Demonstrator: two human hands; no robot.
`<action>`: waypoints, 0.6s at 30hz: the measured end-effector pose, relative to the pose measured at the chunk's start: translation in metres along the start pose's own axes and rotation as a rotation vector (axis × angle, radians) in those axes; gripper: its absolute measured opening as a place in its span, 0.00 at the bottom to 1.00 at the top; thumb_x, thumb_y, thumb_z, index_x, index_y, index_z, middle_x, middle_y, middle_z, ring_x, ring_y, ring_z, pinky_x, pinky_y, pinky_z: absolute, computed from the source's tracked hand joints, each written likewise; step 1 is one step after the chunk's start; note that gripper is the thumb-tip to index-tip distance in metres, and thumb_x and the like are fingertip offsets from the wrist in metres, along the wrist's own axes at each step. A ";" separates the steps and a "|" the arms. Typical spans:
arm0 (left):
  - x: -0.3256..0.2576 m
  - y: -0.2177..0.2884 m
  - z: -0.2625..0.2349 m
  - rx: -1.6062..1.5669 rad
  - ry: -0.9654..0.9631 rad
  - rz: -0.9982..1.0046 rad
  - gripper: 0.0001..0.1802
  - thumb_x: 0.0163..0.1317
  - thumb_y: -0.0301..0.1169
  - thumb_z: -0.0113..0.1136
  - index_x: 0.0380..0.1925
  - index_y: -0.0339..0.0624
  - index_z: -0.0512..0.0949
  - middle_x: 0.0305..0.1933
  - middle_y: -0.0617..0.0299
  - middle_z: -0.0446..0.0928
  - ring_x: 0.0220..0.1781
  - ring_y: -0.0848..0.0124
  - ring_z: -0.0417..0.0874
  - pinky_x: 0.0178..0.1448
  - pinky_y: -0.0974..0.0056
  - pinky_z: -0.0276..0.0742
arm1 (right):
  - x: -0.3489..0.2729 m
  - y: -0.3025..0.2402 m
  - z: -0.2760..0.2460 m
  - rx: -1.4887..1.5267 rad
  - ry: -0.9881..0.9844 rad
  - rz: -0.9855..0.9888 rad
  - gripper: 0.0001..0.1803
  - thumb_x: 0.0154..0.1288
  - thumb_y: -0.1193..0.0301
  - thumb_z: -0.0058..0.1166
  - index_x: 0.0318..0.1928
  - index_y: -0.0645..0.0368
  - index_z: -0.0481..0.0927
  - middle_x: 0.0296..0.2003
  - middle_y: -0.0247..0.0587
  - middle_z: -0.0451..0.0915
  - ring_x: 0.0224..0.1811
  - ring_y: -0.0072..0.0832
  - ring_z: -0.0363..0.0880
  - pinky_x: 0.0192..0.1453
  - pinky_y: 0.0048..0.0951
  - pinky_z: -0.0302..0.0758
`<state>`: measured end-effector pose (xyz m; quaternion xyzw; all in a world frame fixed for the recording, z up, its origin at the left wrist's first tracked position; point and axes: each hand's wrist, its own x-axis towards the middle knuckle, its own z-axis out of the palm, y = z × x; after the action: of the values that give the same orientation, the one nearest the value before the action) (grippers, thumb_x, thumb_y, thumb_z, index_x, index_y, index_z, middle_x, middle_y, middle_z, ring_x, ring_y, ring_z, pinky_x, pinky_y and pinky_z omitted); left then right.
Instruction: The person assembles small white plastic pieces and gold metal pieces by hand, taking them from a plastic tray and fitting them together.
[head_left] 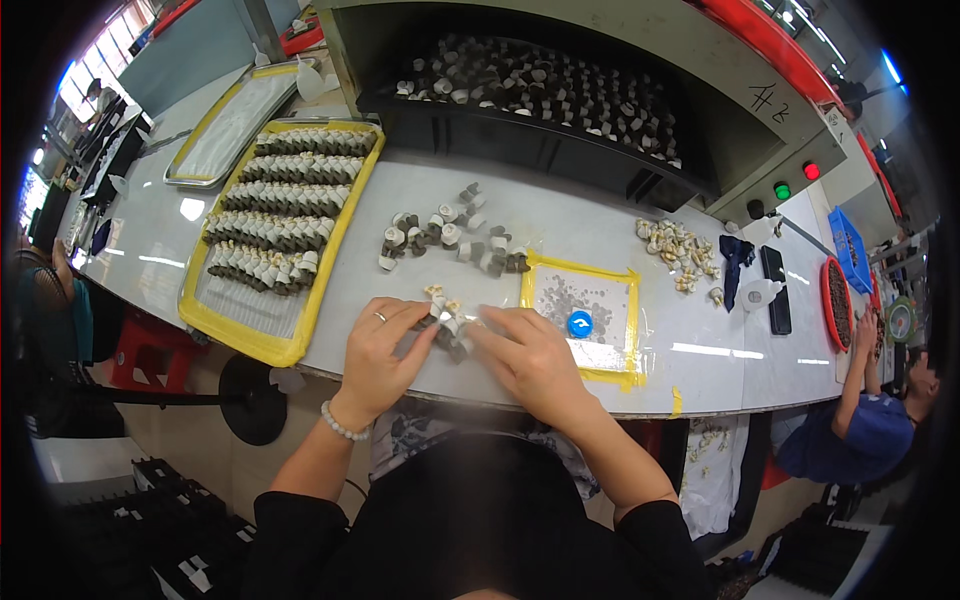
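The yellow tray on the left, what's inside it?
The yellow tray holds five neat rows of small grey and white parts, lined up side by side. Its near end is bare. Whatever lies under the rows is covered by the parts themselves.

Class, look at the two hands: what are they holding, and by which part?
Both the left hand and right hand pinch a short row of small grey-and-white parts at its two ends, against the table.

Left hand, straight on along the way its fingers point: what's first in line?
The left hand points up and to the right, fingertips already on a small cluster of grey and white cylindrical parts that both hands pinch. Past it, probably the scattered pile of similar parts on the pale tabletop; depth is unclear.
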<state>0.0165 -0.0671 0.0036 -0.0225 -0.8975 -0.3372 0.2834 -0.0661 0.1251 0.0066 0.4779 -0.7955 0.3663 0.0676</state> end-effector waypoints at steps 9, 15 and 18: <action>0.009 0.003 -0.005 -0.065 -0.156 -0.122 0.19 0.47 0.24 0.69 0.41 0.36 0.77 0.45 0.55 0.78 0.49 0.60 0.77 0.51 0.62 0.75 | 0.006 -0.001 0.003 -0.047 0.001 -0.041 0.14 0.51 0.75 0.62 0.41 0.58 0.83 0.41 0.41 0.81 0.41 0.38 0.78 0.44 0.35 0.76; 0.010 -0.008 -0.006 -0.272 -0.221 -0.141 0.19 0.48 0.27 0.70 0.41 0.37 0.76 0.46 0.55 0.77 0.49 0.61 0.74 0.53 0.62 0.73 | 0.010 0.000 0.005 -0.034 0.027 -0.006 0.13 0.50 0.75 0.63 0.39 0.58 0.81 0.39 0.40 0.81 0.40 0.37 0.78 0.43 0.35 0.76; 0.014 0.001 -0.008 -0.225 -0.273 -0.129 0.20 0.46 0.28 0.72 0.39 0.39 0.77 0.50 0.54 0.73 0.53 0.60 0.73 0.55 0.61 0.73 | 0.011 -0.001 0.004 -0.021 0.027 0.040 0.13 0.49 0.75 0.64 0.39 0.58 0.80 0.37 0.39 0.82 0.40 0.37 0.78 0.44 0.36 0.75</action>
<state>0.0089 -0.0734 0.0162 -0.0420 -0.8837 -0.4468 0.1326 -0.0699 0.1143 0.0089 0.4563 -0.8076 0.3658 0.0760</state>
